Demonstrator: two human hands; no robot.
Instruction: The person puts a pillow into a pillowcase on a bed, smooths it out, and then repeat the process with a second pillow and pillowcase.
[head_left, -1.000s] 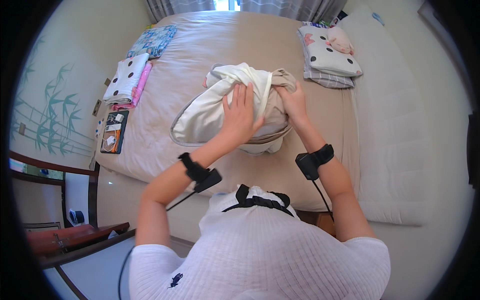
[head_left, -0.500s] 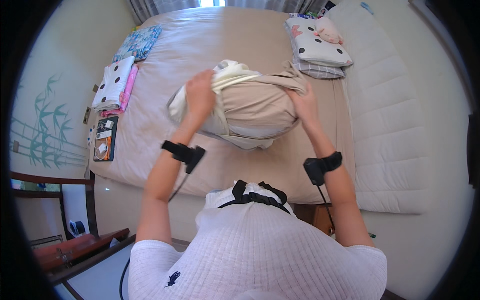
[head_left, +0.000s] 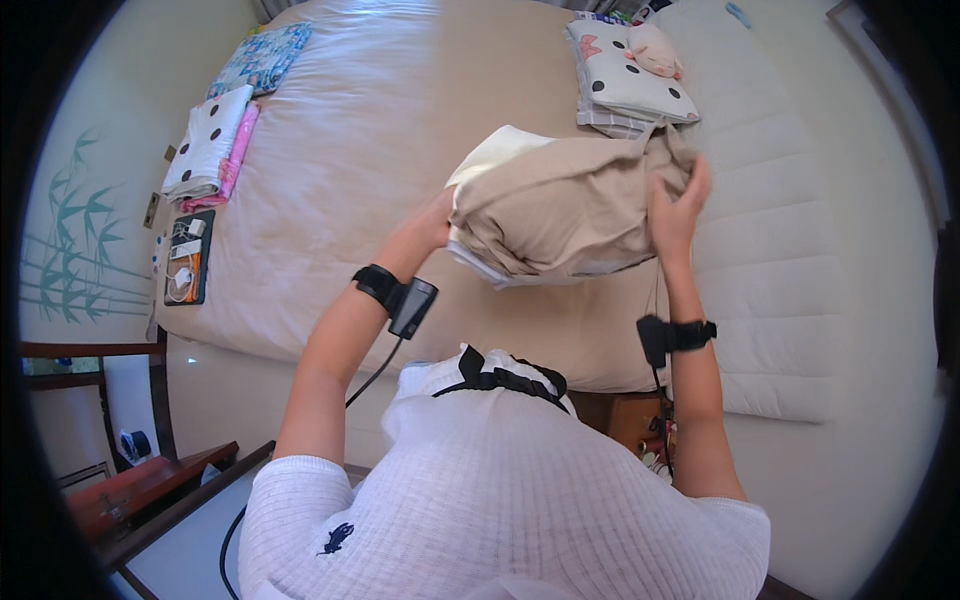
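A bulky bundle of beige cloth [head_left: 560, 205] is held between my two hands above the bed. Cream fabric [head_left: 505, 150] shows along its far left side, and a pale grey layer peeks out from underneath. My left hand [head_left: 435, 220] grips the bundle's left end, its fingertips hidden by the cloth. At the other end, my right hand [head_left: 680, 210] clasps a gathered flap of the beige cloth between thumb and fingers. Both wrists wear black straps with small devices.
The bed [head_left: 370, 130] has a beige sheet. Folded spotted bedding [head_left: 210, 145], a blue patterned folded cloth [head_left: 262, 58] and a tray of chargers [head_left: 190, 258] lie along its left edge. A spotted pillow [head_left: 630, 85] with a pink plush toy [head_left: 655, 52] sits at far right beside a white padded panel [head_left: 765, 230].
The bundle has moved right and turned, showing more smooth beige cloth. My right hand has gone right with its end; my left hand has shifted right and nearer to me.
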